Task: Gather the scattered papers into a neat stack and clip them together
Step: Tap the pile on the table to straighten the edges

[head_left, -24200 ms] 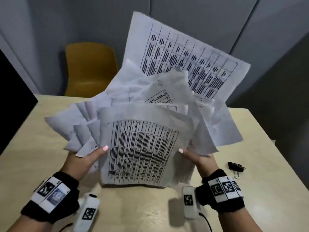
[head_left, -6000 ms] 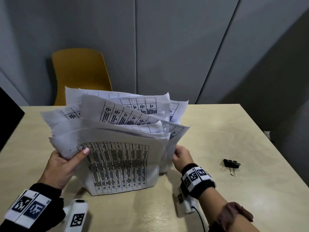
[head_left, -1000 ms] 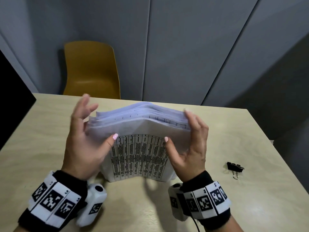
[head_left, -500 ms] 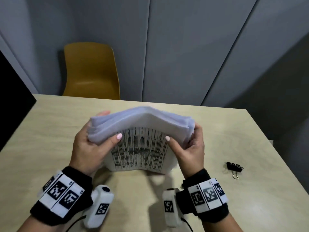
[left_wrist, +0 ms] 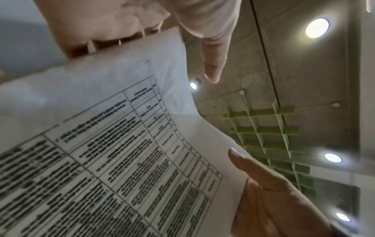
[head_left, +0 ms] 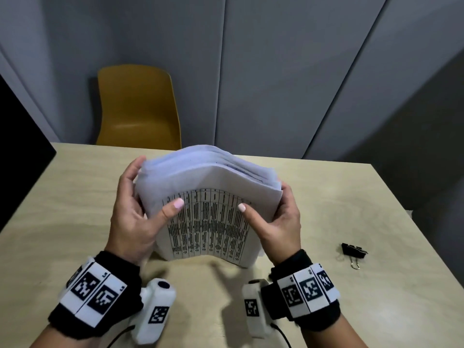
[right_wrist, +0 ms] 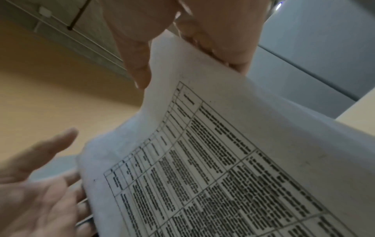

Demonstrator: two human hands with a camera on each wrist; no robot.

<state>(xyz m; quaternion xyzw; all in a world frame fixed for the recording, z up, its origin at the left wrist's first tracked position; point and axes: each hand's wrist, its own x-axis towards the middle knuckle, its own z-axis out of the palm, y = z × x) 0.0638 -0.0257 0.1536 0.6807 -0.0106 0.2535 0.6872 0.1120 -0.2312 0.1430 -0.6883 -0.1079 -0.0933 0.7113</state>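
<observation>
The paper stack (head_left: pixel 208 197) stands on its lower edge on the table, bowed towards me, a printed table on its front sheet (left_wrist: pixel 121 160). My left hand (head_left: pixel 159 183) lies along the stack's left edge with fairly straight fingers and its thumb over the front sheet. In the right wrist view that hand is blurred and its thumb looks lifted off the paper. My right hand (head_left: pixel 263 198) holds the right edge, thumb on the front sheet (right_wrist: pixel 223 160) and fingers behind. A black binder clip (head_left: pixel 352 251) lies on the table, to the right of my right hand.
The pale wooden table (head_left: pixel 75 197) runs to a far edge just behind the stack and a right edge beyond the clip. A yellow chair (head_left: pixel 138 106) stands behind the table at the left. A black panel (head_left: pixel 20 159) borders the left side.
Over the last second my hands closed in on the sides of the stack. Since half a second ago the left fingers have straightened and the stack bows a little higher.
</observation>
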